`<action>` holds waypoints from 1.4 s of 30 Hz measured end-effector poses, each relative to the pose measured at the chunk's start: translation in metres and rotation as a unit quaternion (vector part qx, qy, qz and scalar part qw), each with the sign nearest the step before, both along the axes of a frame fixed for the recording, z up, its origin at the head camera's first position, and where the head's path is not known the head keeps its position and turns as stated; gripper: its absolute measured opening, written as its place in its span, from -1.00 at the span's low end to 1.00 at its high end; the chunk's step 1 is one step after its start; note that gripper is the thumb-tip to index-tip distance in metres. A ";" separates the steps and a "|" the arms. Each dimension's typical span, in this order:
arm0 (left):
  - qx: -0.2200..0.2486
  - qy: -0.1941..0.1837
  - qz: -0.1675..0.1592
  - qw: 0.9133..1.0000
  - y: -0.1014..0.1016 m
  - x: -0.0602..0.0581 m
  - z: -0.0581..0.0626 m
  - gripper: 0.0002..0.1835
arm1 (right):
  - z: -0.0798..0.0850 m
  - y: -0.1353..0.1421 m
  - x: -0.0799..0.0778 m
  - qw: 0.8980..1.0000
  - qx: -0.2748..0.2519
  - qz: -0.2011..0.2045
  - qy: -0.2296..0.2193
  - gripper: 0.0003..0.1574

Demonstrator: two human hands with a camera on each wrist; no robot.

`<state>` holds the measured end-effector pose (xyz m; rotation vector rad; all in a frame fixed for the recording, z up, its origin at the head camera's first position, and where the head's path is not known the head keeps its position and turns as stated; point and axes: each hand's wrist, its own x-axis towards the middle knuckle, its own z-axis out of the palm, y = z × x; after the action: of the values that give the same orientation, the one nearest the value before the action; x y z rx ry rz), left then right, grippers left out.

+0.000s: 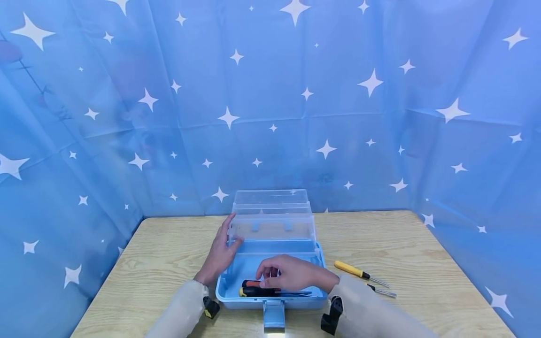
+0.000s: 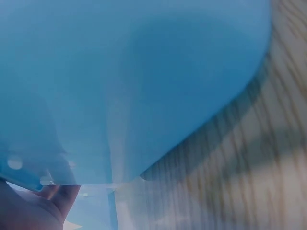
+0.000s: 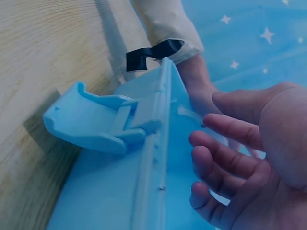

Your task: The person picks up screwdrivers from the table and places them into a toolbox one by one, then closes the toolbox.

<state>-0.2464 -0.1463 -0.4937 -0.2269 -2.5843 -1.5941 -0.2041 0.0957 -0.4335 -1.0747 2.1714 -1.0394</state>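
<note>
A light blue toolbox [image 1: 245, 304] lies in front of me, its clear lid [image 1: 270, 227] raised at the back. At the lid's left side, my left hand [image 1: 220, 256] holds the edge between thumb and fingers. Inside the box, near the front wall, are a screwdriver with a black and yellow handle [image 1: 255, 292] and one with a red and black handle [image 1: 252, 283]. Just above them hovers my right hand [image 1: 287, 273]. Its fingers are loosely bent, and the right wrist view shows nothing in them.
To the right of the box, a yellow-handled screwdriver [image 1: 350, 268] lies on the wooden table [image 1: 169, 263]. Another screwdriver [image 1: 383, 292] is beside it, partly covered by the right sleeve. The front latch [image 3: 91, 120] hangs outward. A blue starry curtain [image 1: 270, 103] stands behind the table.
</note>
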 end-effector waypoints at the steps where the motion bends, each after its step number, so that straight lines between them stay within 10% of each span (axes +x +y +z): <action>1: 0.000 -0.001 -0.002 1.000 0.000 0.000 0.000 -0.26 | 0.001 0.002 0.000 1.000 -0.003 0.000 -0.001 -0.78; 29: -0.033 -0.013 -0.008 0.999 0.000 0.004 0.001 -0.20 | 0.035 0.082 -0.011 0.993 -0.035 -0.105 0.052 -0.78; 42: -0.030 -0.016 -0.004 0.999 0.001 0.004 0.001 -0.21 | 0.021 0.139 -0.032 0.978 -0.027 -0.190 0.085 -0.79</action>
<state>-0.2420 -0.1455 -0.4931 -0.2201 -2.6608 -1.5371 -0.2362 0.2347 -0.4123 -0.8123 2.5695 -1.2122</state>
